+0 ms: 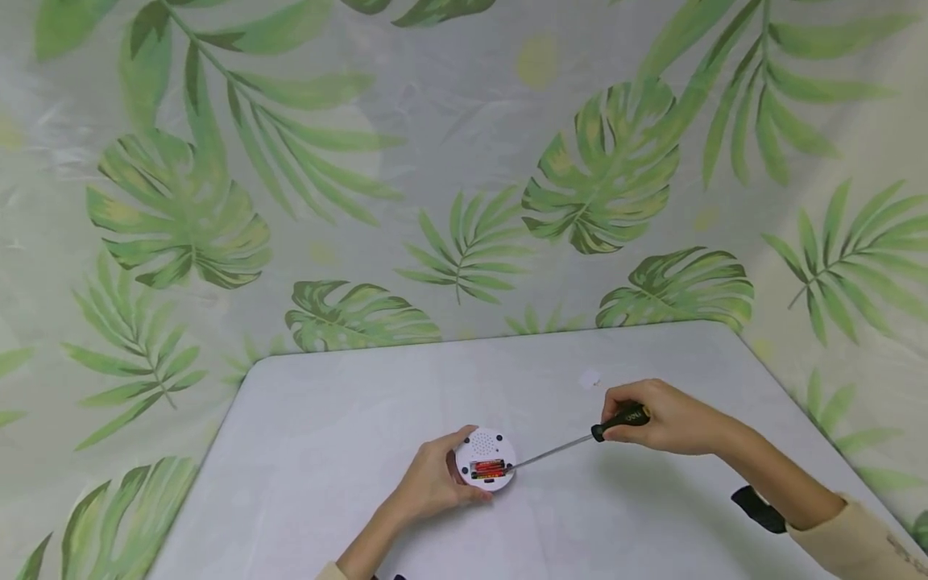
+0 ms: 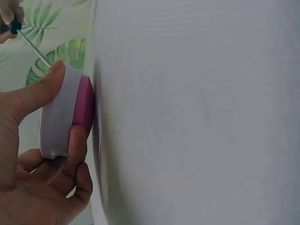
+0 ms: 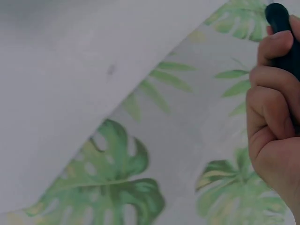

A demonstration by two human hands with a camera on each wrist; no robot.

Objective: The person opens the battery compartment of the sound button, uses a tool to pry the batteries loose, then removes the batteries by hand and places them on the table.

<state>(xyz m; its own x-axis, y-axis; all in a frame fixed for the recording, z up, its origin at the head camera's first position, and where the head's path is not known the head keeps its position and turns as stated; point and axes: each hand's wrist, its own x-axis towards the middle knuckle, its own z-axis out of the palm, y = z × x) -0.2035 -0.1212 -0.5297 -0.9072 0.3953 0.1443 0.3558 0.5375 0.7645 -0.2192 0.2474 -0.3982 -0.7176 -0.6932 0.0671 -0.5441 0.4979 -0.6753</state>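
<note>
A round white sound button [image 1: 482,443] is held with its back facing up. Its battery compartment lies uncovered, with red batteries [image 1: 487,469] inside. My left hand [image 1: 433,475] grips the button's rim between thumb and fingers. In the left wrist view, the button's pink underside [image 2: 84,104] faces the white tabletop, close to it. My right hand [image 1: 674,417] holds a screwdriver [image 1: 558,449] by its dark handle [image 3: 280,23]. The long metal shaft slants down to the left, its tip right at the batteries' right end.
The white table [image 1: 326,419] stretches around both hands. A small white scrap [image 1: 590,378] lies on it beyond the screwdriver. A leaf-patterned sheet [image 1: 464,161] hangs behind the table and down its sides. A black strap piece [image 1: 757,509] shows by the right forearm.
</note>
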